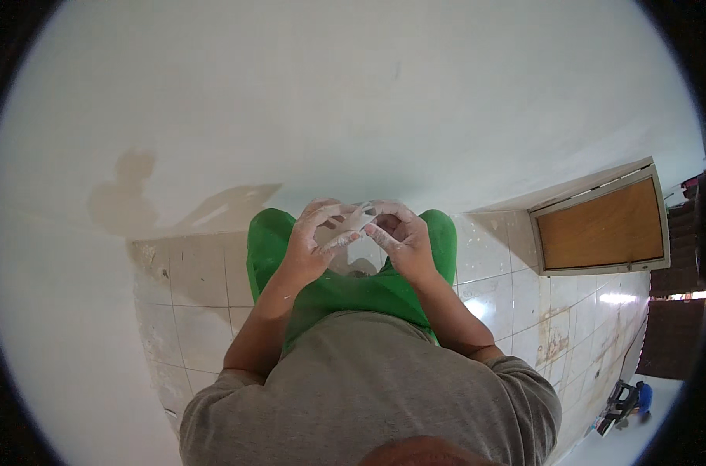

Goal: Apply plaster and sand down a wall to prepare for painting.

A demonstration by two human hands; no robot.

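Observation:
In front of my lap, both hands meet over a small, pale, thin piece like a folded sheet (357, 220); its exact kind is unclear. My left hand (316, 234) pinches its left side between thumb and fingers. On the other side, my right hand (403, 233) grips it with the thumb and curled fingers. White dust coats the fingers of both hands. Part of the piece is hidden behind the fingers.
A pale wall (353, 101) rises close ahead, with my shadow at left. Below lies a stained white tiled floor (205, 326). To the right stand a wood-panelled door with a light frame (601, 225) and a dark object with a blue part (623, 405).

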